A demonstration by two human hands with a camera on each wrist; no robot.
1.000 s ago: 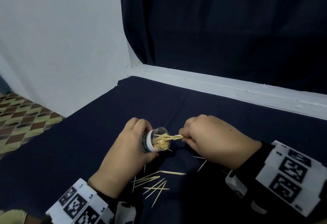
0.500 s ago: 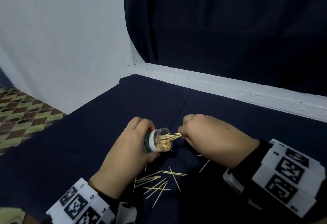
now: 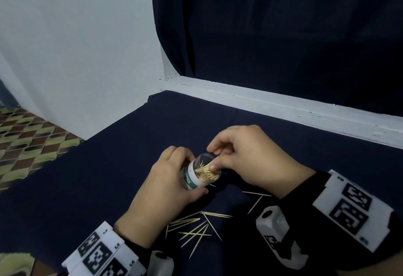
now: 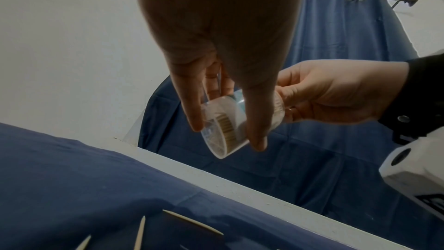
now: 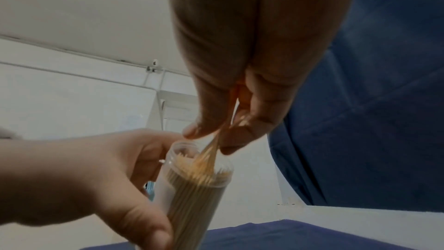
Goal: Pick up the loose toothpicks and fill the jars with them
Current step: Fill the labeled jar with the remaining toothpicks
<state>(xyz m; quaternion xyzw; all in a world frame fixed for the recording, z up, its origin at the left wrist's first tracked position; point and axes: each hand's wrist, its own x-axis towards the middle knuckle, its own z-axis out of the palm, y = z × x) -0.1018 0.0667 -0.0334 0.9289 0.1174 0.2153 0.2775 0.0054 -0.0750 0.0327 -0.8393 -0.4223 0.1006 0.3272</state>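
My left hand (image 3: 172, 179) grips a clear plastic toothpick jar (image 3: 201, 172) with a white and green label, tilted with its mouth toward the right. The jar (image 5: 192, 183) is packed with toothpicks. My right hand (image 3: 246, 158) is at the jar's mouth, thumb and fingers pinching a small bunch of toothpicks (image 5: 211, 151) whose tips sit inside the rim. In the left wrist view the jar (image 4: 228, 128) shows between my left fingers, with the right hand (image 4: 331, 90) behind it. Several loose toothpicks (image 3: 198, 227) lie on the dark blue cloth below my hands.
The dark blue cloth (image 3: 109, 177) covers the table. A white ledge (image 3: 283, 105) runs along its far edge below a dark curtain (image 3: 272, 24). A white wall (image 3: 76, 46) stands at the left, with patterned floor (image 3: 24, 134) beyond the table's left edge.
My right hand has risen over the jar's mouth and pushed its bunch of toothpicks further in. The left hand has tipped the jar more upright. One loose toothpick dropped onto the cloth.
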